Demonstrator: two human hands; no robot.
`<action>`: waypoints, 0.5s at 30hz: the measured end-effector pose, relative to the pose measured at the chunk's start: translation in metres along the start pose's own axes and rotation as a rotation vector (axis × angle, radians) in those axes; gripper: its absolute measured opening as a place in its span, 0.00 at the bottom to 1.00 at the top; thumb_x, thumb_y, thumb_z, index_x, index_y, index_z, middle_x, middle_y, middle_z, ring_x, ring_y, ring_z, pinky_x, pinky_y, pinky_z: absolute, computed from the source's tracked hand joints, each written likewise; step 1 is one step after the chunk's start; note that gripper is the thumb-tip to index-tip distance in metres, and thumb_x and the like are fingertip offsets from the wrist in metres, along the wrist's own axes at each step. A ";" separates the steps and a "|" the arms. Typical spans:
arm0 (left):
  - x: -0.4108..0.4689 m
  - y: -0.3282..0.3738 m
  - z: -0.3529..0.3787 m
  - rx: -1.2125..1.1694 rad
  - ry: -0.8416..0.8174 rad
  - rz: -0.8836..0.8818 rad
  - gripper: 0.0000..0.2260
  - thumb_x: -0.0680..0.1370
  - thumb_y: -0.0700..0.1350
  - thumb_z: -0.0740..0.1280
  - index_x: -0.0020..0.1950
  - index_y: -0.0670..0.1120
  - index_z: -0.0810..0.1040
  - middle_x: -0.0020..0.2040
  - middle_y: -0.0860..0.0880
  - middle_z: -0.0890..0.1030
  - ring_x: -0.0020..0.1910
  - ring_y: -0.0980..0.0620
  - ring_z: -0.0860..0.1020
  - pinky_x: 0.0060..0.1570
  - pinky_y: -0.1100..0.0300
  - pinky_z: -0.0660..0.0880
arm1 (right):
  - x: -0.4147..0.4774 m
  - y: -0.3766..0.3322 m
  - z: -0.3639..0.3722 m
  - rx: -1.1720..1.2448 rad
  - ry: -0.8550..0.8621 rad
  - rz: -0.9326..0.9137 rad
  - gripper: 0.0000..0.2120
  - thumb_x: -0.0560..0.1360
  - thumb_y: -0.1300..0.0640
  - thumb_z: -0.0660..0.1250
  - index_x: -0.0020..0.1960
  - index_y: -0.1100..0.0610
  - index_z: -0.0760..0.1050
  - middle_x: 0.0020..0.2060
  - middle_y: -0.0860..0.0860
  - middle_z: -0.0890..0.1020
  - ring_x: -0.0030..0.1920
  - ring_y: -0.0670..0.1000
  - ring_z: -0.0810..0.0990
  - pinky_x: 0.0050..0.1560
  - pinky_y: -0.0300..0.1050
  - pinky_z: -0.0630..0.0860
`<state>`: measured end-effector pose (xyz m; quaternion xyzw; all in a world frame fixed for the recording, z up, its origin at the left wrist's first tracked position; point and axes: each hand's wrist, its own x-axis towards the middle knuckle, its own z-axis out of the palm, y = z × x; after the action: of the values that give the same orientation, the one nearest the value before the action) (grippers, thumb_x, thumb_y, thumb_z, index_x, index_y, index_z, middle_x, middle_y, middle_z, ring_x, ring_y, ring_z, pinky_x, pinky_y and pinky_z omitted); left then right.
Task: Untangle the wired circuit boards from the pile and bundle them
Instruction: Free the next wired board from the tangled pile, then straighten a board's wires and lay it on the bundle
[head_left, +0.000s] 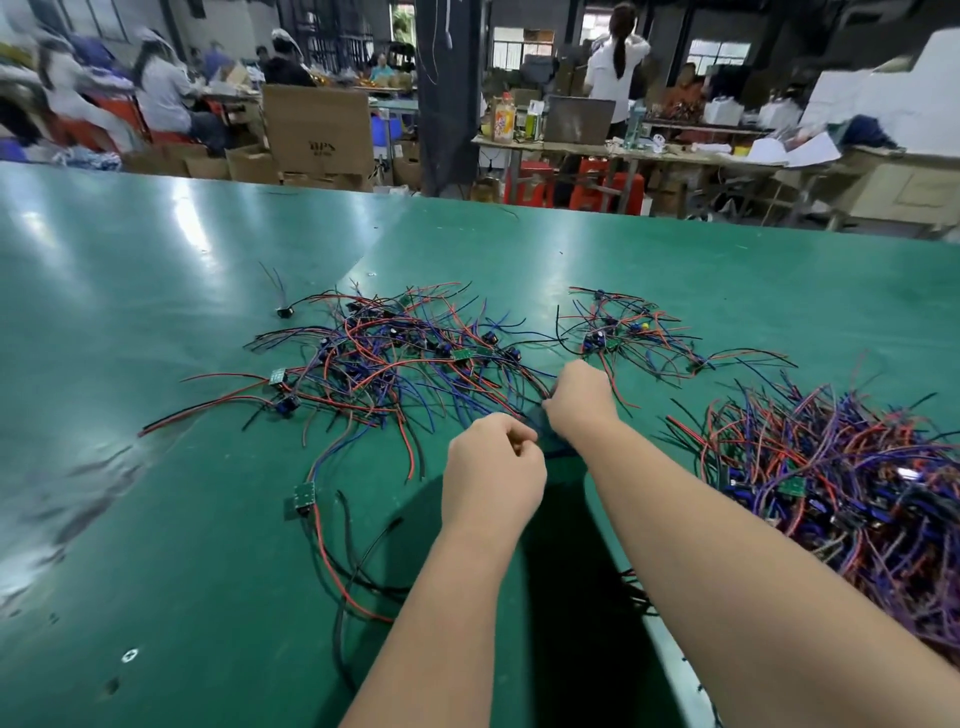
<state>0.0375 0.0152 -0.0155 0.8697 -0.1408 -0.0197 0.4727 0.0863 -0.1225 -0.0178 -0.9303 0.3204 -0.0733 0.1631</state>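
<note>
Circuit boards (461, 355) with red, blue and black wires (374, 364) lie tangled in the middle of the tabletop (156, 249). Both hands pinch wires at the pile's near edge, left hand (493, 467) just beside right hand (582, 400). A larger heap (831, 483) sits to the right.

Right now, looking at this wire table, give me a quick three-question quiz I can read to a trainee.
1. True or false: the left hand and right hand both lie flat on the table.
2. The densest pile of wired boards is on the person's: A left, B right, C far edge.
3. Fill in: the lone circuit board nearest the left forearm is ____.
Key: 1 false, the fingers of both curl on wires; 2 B; 3 green.
</note>
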 end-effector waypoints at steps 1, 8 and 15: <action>0.001 -0.001 0.001 -0.004 -0.001 0.003 0.08 0.74 0.42 0.62 0.42 0.55 0.78 0.35 0.59 0.76 0.33 0.61 0.73 0.29 0.70 0.66 | 0.003 0.001 0.001 0.041 -0.016 0.040 0.04 0.74 0.62 0.68 0.42 0.61 0.73 0.44 0.58 0.79 0.40 0.55 0.71 0.37 0.40 0.69; 0.006 -0.001 0.003 -0.125 0.058 -0.023 0.09 0.76 0.41 0.61 0.47 0.51 0.80 0.38 0.55 0.80 0.36 0.56 0.75 0.32 0.68 0.65 | -0.008 0.002 -0.039 0.978 -0.272 0.307 0.09 0.74 0.65 0.66 0.37 0.57 0.69 0.24 0.51 0.68 0.24 0.46 0.64 0.23 0.35 0.59; 0.007 0.014 0.001 -0.982 -0.185 -0.349 0.16 0.82 0.54 0.55 0.50 0.42 0.74 0.44 0.45 0.83 0.35 0.52 0.83 0.32 0.62 0.78 | -0.098 0.024 -0.083 1.180 -0.394 -0.038 0.04 0.73 0.65 0.69 0.42 0.58 0.78 0.26 0.48 0.76 0.25 0.43 0.71 0.26 0.34 0.68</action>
<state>0.0412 0.0052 -0.0038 0.5509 -0.0093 -0.2383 0.7998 -0.0248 -0.1007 0.0478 -0.6851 0.1733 -0.0680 0.7043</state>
